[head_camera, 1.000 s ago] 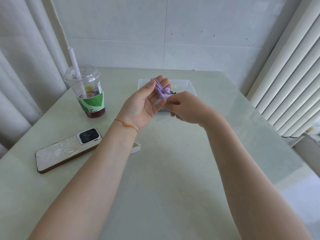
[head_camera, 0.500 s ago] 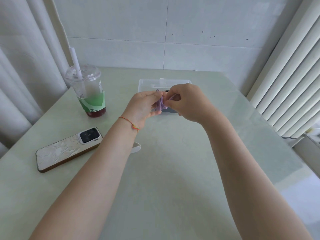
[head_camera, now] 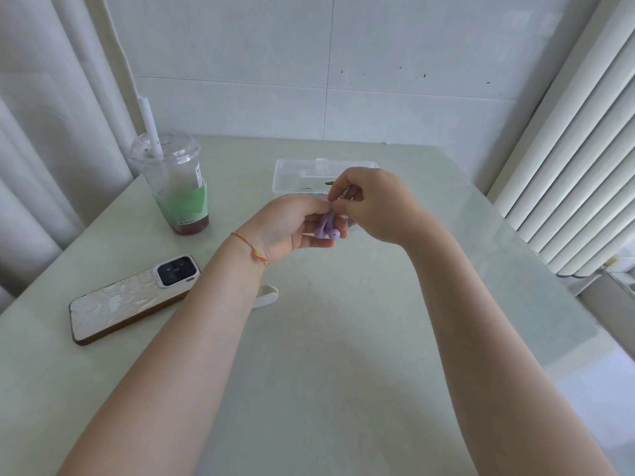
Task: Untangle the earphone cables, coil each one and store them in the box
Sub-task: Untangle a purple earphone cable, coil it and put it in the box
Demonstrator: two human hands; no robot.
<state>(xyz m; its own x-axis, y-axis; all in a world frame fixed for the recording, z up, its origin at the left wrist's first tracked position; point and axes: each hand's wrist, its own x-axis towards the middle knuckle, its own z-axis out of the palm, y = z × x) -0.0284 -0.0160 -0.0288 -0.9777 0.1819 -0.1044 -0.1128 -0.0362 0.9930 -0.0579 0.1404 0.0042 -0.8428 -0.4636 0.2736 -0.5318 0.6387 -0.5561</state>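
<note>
A coiled purple earphone cable (head_camera: 328,228) hangs between my two hands above the table, its earbuds showing at the bottom. My left hand (head_camera: 292,225) holds the coil from the left with curled fingers. My right hand (head_camera: 374,206) pinches the coil's top, fingers closed on it. Just behind the hands stands the clear plastic box (head_camera: 292,175), open, with something dark inside that my right hand partly hides.
A plastic cup (head_camera: 173,187) with a green sleeve and a straw stands at the left. A phone (head_camera: 129,298) in a white case lies face down, left of my forearm. A small white object (head_camera: 266,293) peeks out under my left wrist. Blinds line the right side.
My left hand has closed from an open palm around the purple coil. Both hands have come slightly toward me and lower, away from the box, and the earbuds now hang below.
</note>
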